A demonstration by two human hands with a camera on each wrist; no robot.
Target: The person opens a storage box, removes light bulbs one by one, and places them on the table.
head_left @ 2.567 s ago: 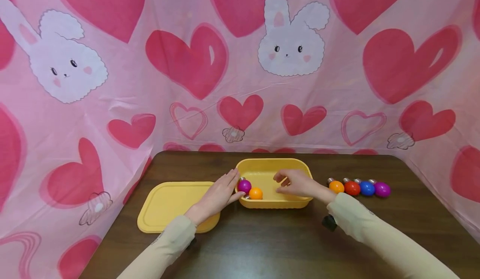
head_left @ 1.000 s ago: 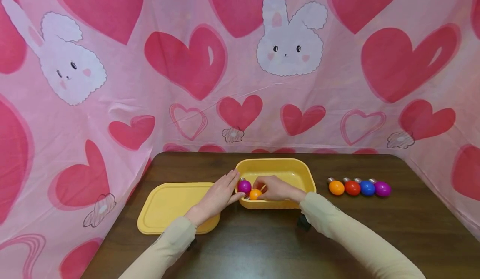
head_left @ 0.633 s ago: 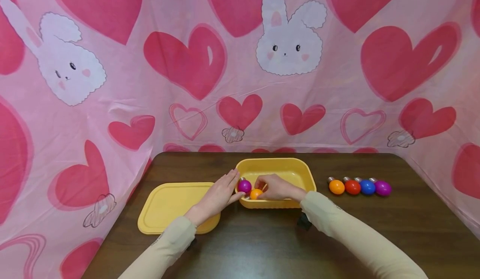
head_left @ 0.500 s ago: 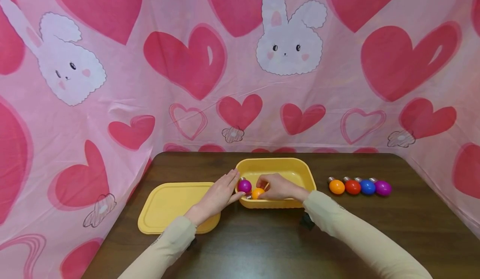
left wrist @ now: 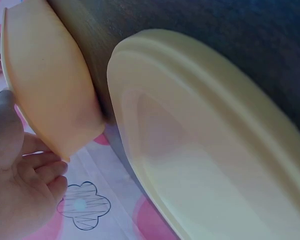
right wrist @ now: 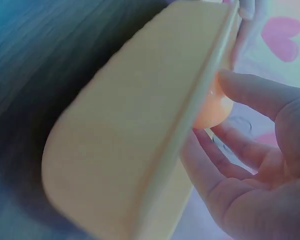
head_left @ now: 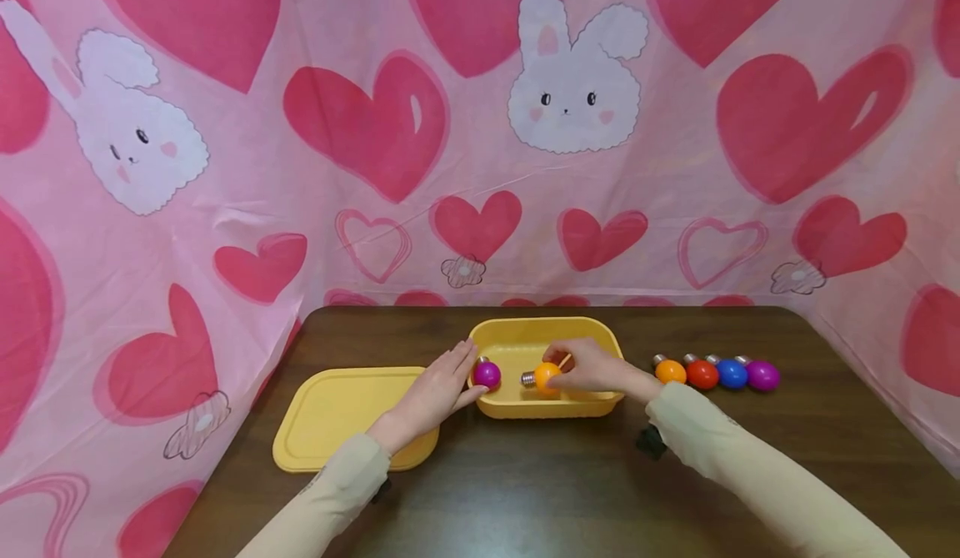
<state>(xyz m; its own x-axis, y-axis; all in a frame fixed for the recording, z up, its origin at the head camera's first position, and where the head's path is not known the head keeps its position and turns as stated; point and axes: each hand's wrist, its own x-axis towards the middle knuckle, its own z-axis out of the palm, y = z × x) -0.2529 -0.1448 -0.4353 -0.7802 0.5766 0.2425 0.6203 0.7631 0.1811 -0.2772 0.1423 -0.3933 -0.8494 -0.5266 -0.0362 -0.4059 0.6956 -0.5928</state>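
Inside the yellow rectangular box (head_left: pixel 551 409), my right hand (head_left: pixel 591 366) pinches an orange light bulb (head_left: pixel 545 378) between thumb and fingers. The bulb's silver screw base points left. In the right wrist view, the orange bulb (right wrist: pixel 214 114) shows partly behind the box rim, with the thumb against it. My left hand (head_left: pixel 431 395) rests at the box's left end, fingers straight, thumb near the front rim. The left wrist view has that hand's thumb and fingers along the box edge (left wrist: pixel 55 80). A purple bulb (head_left: pixel 487 375) lies in the box's left end, beside the left hand.
Left of the box lies a flat yellow lid (head_left: pixel 337 416), partly beneath the left forearm. To the right, an orange bulb (head_left: pixel 670 372), a red bulb (head_left: pixel 702 375), a blue bulb (head_left: pixel 732 374) and another purple bulb (head_left: pixel 762 376) form a row on the brown table (head_left: pixel 525 483).
My right hand reached left to the orange bulb beside the purple one, took hold of it and has moved it right within the box. The left hand has stayed put.
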